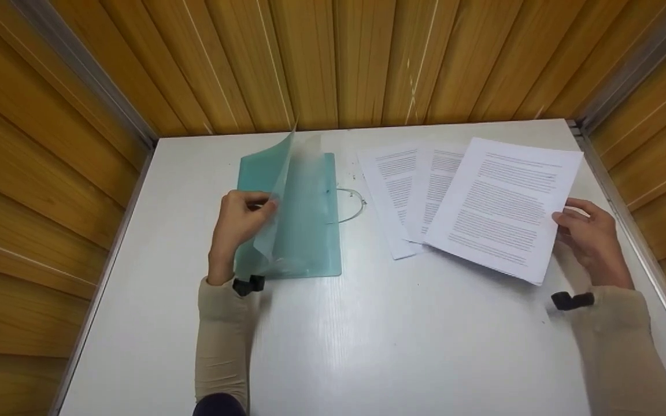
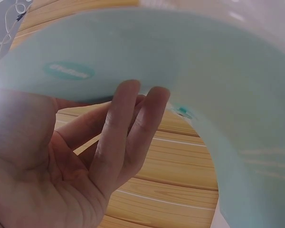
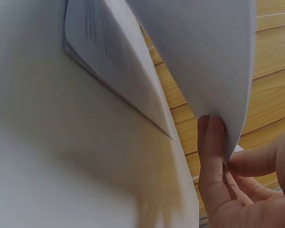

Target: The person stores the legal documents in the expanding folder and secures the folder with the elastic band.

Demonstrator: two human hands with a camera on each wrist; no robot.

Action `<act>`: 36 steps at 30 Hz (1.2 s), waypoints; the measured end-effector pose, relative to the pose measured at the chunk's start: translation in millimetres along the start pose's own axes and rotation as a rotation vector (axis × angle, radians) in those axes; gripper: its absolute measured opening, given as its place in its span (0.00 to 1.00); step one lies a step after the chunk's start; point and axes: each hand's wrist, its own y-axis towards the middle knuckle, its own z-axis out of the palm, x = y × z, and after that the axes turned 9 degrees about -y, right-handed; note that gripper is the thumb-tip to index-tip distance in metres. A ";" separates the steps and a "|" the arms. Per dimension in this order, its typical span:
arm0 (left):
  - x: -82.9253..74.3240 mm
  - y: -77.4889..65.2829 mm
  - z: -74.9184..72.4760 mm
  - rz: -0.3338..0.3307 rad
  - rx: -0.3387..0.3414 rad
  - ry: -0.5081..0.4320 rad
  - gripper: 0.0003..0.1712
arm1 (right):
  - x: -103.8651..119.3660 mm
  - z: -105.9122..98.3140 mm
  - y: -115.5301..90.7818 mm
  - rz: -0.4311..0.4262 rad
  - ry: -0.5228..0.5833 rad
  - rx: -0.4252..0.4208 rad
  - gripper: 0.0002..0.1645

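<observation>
A teal translucent plastic document folder [image 1: 315, 242] lies on the left half of the table. My left hand [image 1: 237, 219] pinches its raised cover flap [image 2: 133, 52] between thumb and fingers, so the flap stands up and bends. On the right, my right hand [image 1: 593, 240] grips the right edge of several printed sheets [image 1: 500, 219], thumb on top and fingers beneath. These sheets are tilted, with that edge lifted off the table. Their left part overlaps two more printed sheets [image 1: 398, 185] fanned out on the table.
A thin clear cord loop [image 1: 363, 202] sticks out from the folder's right edge toward the papers. The white table [image 1: 367, 346] is enclosed by wood-plank walls [image 1: 362, 63] at the back and both sides. Small dark specks dot the tabletop between folder and sheets.
</observation>
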 end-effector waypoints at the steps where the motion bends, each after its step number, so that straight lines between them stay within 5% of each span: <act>1: 0.0 -0.1 -0.5 -0.007 -0.001 -0.001 0.16 | 1.2 1.3 -0.4 -0.009 0.020 0.011 0.23; 6: -0.2 -0.3 -1.1 -0.020 -0.004 -0.011 0.16 | 6.6 7.1 -2.1 -0.043 0.084 0.056 0.22; 26: -1.0 -0.5 -3.3 -0.029 0.000 0.004 0.17 | 26.2 35.8 -5.2 -0.096 0.039 0.188 0.37; 36: -0.7 1.1 -2.4 -0.012 0.004 0.006 0.17 | 35.6 47.1 -7.5 -0.159 0.020 0.225 0.35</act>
